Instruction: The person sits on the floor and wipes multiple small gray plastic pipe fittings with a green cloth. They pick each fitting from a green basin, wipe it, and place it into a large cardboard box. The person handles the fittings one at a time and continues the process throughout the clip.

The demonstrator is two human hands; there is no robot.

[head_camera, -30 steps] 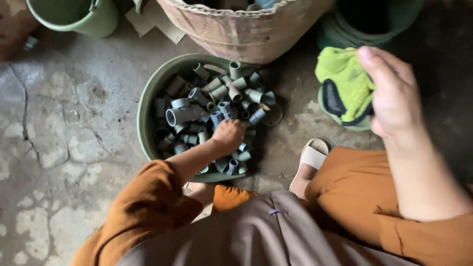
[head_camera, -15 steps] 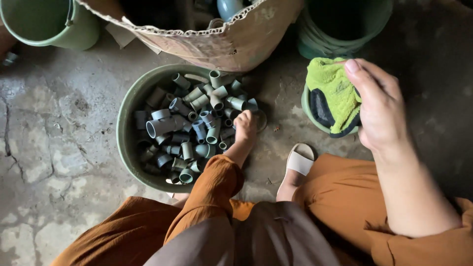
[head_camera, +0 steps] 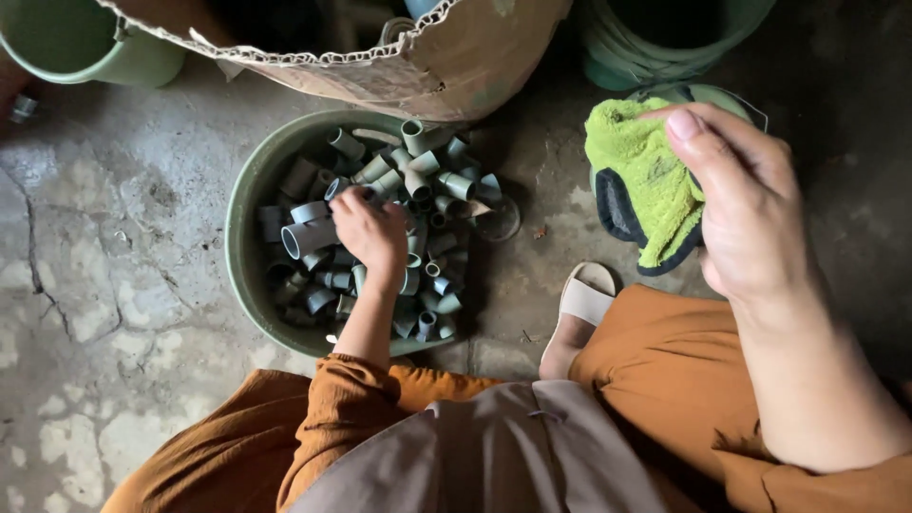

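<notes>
A round green basin (head_camera: 245, 256) on the concrete floor holds several short grey and green pipe fittings (head_camera: 427, 180). My left hand (head_camera: 372, 233) reaches down into the pile near its left middle, fingers curled among the fittings beside a larger grey sleeve (head_camera: 306, 237); its grasp is hidden. My right hand (head_camera: 750, 209) is raised at the right, fingers and thumb closed on a lime-green cloth (head_camera: 638, 176) with a dark edge. The cloth hangs above a green container (head_camera: 703, 93).
A torn cardboard box (head_camera: 427, 71) stands just behind the basin. Green buckets stand at the back left (head_camera: 90, 47) and back right (head_camera: 665, 43). My sandalled foot (head_camera: 581, 309) rests right of the basin. The floor (head_camera: 95, 285) is cracked concrete.
My left hand has moved from the basin's right side to its left middle. My right hand with the cloth has stayed at the right. The camera has shifted closer.
</notes>
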